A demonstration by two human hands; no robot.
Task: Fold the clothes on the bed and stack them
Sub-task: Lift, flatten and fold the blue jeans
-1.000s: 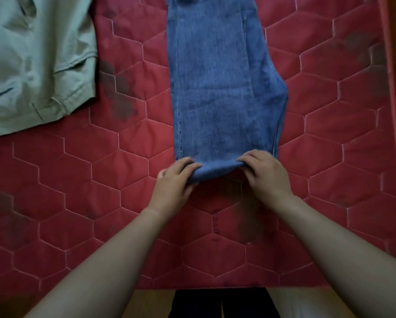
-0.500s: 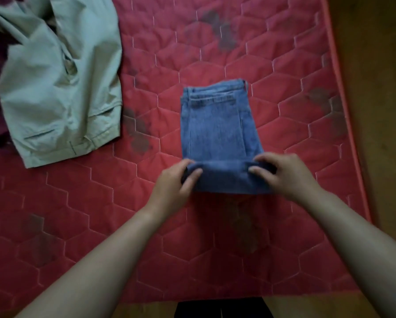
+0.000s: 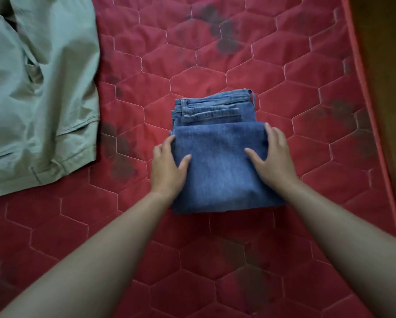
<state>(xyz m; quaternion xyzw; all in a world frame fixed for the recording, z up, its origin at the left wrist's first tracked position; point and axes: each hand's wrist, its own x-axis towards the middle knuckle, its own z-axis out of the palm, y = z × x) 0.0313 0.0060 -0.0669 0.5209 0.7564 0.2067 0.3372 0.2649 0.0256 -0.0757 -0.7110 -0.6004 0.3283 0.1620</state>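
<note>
nearest us, our two bare forearms reach out over the red quilted bed (image 3: pixel 215 260), its cover stitched in hexagons and marked with dark blotches. our left hand (image 3: pixel 167 167) lies on the left edge of the folded jeans (image 3: pixel 217 175). its fingers (image 3: pixel 162 148) are straight and close together along that edge, and the thumb is spread to the right on top of the denim. our right hand (image 3: pixel 274 157) lies flat on the right side of the top layer, fingers (image 3: pixel 272 136) straight and lightly fanned, thumb pointing inward. neither hand curls round anything; both rest on the cloth with fingers extended. the jeans sit as a compact blue stack between and under our fingers, flat on the bed. just beyond our fingertips the waistband (image 3: pixel 213 105) of the lower layers sticks out. well to the left of our left fingers, and farther off, lies a pale green garment (image 3: pixel 38 88), spread loose and creased. far to the right of our right fingers, past the bed's edge, is brown floor (image 3: pixel 387 65).
</note>
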